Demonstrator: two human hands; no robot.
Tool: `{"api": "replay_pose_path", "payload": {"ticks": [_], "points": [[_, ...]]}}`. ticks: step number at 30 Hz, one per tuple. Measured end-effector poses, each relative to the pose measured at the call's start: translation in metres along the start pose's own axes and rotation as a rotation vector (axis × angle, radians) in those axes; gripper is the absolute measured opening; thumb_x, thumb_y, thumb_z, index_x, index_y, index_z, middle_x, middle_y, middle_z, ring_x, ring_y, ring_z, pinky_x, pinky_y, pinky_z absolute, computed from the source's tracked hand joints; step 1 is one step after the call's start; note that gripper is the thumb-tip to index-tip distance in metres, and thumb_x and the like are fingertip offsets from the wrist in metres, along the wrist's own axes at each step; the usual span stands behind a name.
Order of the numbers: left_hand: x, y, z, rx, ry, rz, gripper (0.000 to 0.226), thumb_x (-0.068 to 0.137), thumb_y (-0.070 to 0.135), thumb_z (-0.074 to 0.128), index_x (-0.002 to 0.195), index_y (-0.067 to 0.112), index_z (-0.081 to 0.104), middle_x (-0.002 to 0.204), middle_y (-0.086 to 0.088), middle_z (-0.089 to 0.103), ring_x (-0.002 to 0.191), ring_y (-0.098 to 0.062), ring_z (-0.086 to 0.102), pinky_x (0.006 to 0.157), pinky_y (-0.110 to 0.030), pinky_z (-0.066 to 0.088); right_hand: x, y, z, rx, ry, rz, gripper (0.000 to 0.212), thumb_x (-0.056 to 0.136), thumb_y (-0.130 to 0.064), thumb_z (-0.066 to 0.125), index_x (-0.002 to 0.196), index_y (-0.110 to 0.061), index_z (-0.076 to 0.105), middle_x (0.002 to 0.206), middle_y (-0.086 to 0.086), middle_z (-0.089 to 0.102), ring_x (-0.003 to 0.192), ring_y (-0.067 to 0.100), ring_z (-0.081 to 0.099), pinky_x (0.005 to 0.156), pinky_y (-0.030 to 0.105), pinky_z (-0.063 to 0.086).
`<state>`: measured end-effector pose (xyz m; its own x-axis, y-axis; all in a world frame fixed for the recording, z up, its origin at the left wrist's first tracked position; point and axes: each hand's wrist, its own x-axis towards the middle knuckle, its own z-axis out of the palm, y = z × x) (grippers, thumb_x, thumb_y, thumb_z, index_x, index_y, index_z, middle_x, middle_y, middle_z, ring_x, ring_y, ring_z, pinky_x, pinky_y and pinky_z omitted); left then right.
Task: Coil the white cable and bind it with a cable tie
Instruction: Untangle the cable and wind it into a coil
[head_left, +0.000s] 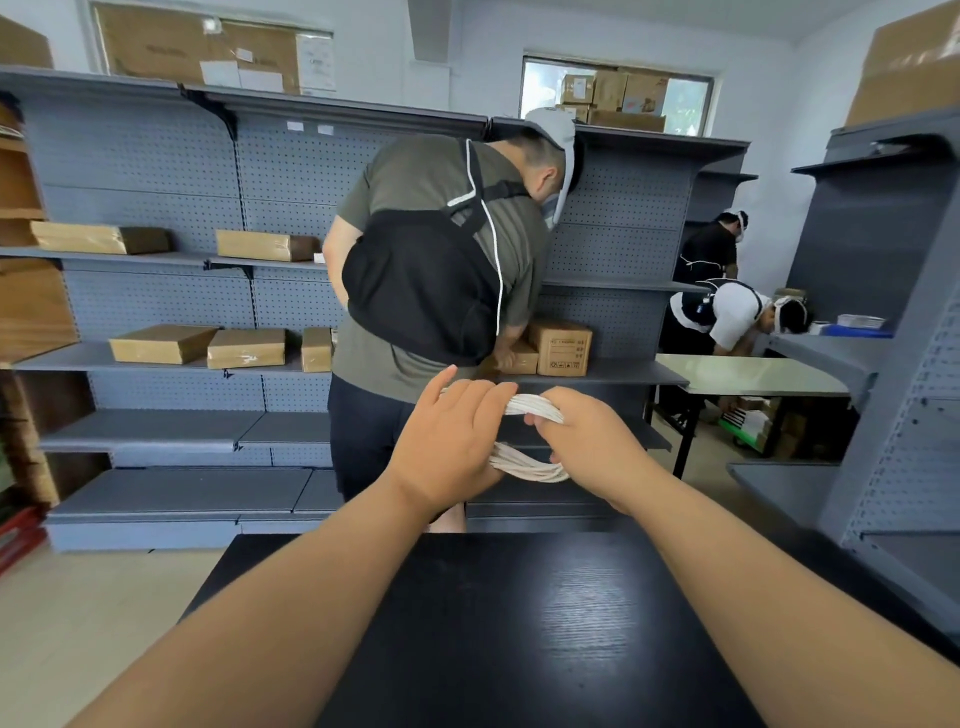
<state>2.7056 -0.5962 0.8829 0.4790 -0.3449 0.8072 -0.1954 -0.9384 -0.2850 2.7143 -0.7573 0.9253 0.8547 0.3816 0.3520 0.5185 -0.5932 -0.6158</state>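
The white cable (530, 465) is wound into a coil of several loops and held in the air beyond the far edge of a black table (519, 623). My left hand (452, 441) grips the coil's left side, fingers over the top strands. My right hand (587, 436) grips the right side, fingers curled round the upper strands. The loops show between the two hands, above and below. No cable tie is in view.
A person (431, 291) with a black bag stands right behind my hands, bent toward grey shelving (156, 291) holding cardboard boxes (563, 345). Two more people work at the back right by a pale table (748, 374). Another grey shelf unit (893, 364) stands at right.
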Motion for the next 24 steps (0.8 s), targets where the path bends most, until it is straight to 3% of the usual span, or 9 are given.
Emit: {"api": "replay_pose_path", "payload": {"ticks": [2,5,7,9,12,15,17,22,24], "points": [[0.003,-0.002,-0.002,-0.039,-0.034,0.018,0.047,0.061,0.027,0.076,0.101,0.006,0.062,0.084,-0.006,0.065,0.074,-0.025,0.062,0.08,-0.039,0.051,0.001,0.004,0.001,-0.055,-0.003,-0.025,0.018,0.094,-0.026,0.045,0.1,-0.017,0.06,0.087,-0.001,0.059,0.079,0.019,0.055,0.062,0.029,0.044],[0.005,-0.006,-0.007,-0.033,-0.119,0.031,0.039,0.059,0.028,0.079,0.087,0.007,0.062,0.071,-0.006,0.061,0.059,-0.026,0.056,0.053,-0.033,0.046,0.002,0.012,0.0,-0.094,-0.017,-0.09,0.024,0.087,-0.035,0.058,0.107,-0.022,0.056,0.09,-0.008,0.055,0.084,0.013,0.053,0.062,0.022,0.037],[0.007,-0.009,-0.01,0.031,-0.163,0.044,0.04,0.053,0.027,0.081,0.081,0.008,0.061,0.066,-0.005,0.058,0.055,-0.026,0.054,0.05,-0.032,0.043,0.002,0.019,0.0,-0.188,-0.059,-0.149,0.051,0.075,-0.044,0.069,0.118,-0.025,0.048,0.105,-0.008,0.053,0.099,0.011,0.052,0.074,0.02,0.041],[0.008,-0.008,-0.012,0.084,-0.211,0.075,0.039,0.049,0.024,0.08,0.079,0.009,0.061,0.063,-0.004,0.057,0.054,-0.025,0.054,0.05,-0.031,0.042,0.0,0.023,0.006,-0.337,-0.089,-0.2,0.08,0.066,-0.049,0.075,0.132,-0.024,0.036,0.124,-0.004,0.046,0.115,0.015,0.045,0.093,0.029,0.043],[0.01,0.002,-0.012,0.105,-0.291,0.111,0.034,0.056,0.022,0.077,0.083,0.01,0.059,0.068,-0.004,0.059,0.06,-0.025,0.056,0.056,-0.033,0.044,-0.002,0.029,0.019,-0.565,-0.06,-0.252,0.093,0.067,-0.047,0.076,0.14,-0.022,0.024,0.133,0.0,0.04,0.122,0.022,0.041,0.098,0.036,0.042],[0.005,0.013,-0.005,0.11,-0.387,0.111,0.021,0.079,0.021,0.057,0.097,0.012,0.053,0.089,-0.005,0.06,0.08,-0.026,0.056,0.069,-0.034,0.038,-0.004,0.038,0.03,-0.688,0.008,-0.257,0.082,0.07,-0.041,0.075,0.135,-0.017,0.031,0.128,0.002,0.045,0.117,0.024,0.046,0.093,0.034,0.043],[0.0,0.019,-0.001,0.099,-0.406,0.087,0.015,0.084,0.018,0.049,0.098,0.013,0.051,0.092,-0.004,0.059,0.083,-0.025,0.054,0.07,-0.032,0.033,-0.007,0.045,0.036,-0.669,0.017,-0.236,0.064,0.074,-0.035,0.073,0.124,-0.017,0.039,0.118,0.001,0.049,0.108,0.023,0.051,0.084,0.033,0.045],[-0.016,0.031,0.008,0.071,-0.386,0.029,0.01,0.078,0.016,0.057,0.085,0.017,0.052,0.077,0.0,0.059,0.067,-0.021,0.054,0.06,-0.03,0.032,-0.017,0.062,0.047,-0.63,0.031,-0.194,0.037,0.08,-0.023,0.065,0.109,-0.017,0.044,0.107,0.002,0.05,0.098,0.023,0.051,0.068,0.032,0.041],[-0.021,0.038,0.014,0.089,-0.412,0.035,0.021,0.064,0.018,0.07,0.074,0.018,0.052,0.064,0.002,0.056,0.055,-0.019,0.052,0.052,-0.028,0.034,-0.022,0.069,0.049,-0.671,0.036,-0.188,0.032,0.082,-0.018,0.063,0.107,-0.017,0.044,0.106,0.001,0.051,0.097,0.022,0.051,0.064,0.03,0.037]]}}
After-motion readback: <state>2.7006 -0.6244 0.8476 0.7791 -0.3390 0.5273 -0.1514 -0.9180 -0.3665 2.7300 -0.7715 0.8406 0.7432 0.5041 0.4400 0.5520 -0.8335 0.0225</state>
